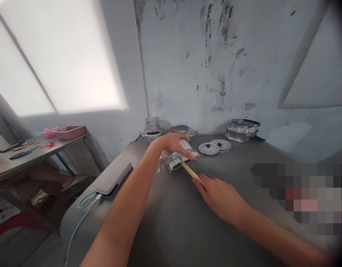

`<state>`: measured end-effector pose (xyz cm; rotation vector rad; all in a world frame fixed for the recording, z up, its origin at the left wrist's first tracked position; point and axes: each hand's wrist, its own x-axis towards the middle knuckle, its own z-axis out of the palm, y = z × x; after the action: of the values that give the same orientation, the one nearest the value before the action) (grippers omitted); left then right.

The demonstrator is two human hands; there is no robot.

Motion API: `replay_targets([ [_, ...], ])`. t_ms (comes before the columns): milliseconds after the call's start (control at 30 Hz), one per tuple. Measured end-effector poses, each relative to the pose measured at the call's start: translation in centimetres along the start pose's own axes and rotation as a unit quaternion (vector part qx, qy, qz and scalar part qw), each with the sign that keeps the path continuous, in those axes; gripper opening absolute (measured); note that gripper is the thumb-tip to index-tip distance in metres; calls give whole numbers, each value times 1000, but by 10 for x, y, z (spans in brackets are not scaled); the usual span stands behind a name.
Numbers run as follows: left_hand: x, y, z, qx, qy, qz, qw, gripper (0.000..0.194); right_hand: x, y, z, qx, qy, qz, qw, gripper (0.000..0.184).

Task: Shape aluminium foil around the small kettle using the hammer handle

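My left hand (175,142) is curled over a crinkled, plastic-wrapped bundle (167,158), its fingers and thumb against the wrapping. A light wooden-handled tool (191,171) is in my right hand (222,193), which is closed around the handle's near end. The tool's far end meets a white, dark-edged part of the bundle below my left fingers. Whether that end is inside the wrapping or against it, I cannot tell, and its kind does not show. Two round lids (209,148) with black knobs lie to the right, overlapping.
Behind my hands stand a pot with stacked perforated metal inserts (152,124) and another pot (180,129). A wrapped pot (237,131) sits at back right. A white power bank (113,178) with a cable lies left. The side table holds a pink basket (70,132) and pliers (21,154).
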<state>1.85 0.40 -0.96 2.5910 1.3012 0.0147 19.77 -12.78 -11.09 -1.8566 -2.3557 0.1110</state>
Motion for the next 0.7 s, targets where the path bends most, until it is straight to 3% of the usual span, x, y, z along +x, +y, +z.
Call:
replay_targets([
  [700, -1, -4, -3, -19, -5, -3, 1000, 87, -5, -1, 2, 36, -48, 7, 998, 50],
])
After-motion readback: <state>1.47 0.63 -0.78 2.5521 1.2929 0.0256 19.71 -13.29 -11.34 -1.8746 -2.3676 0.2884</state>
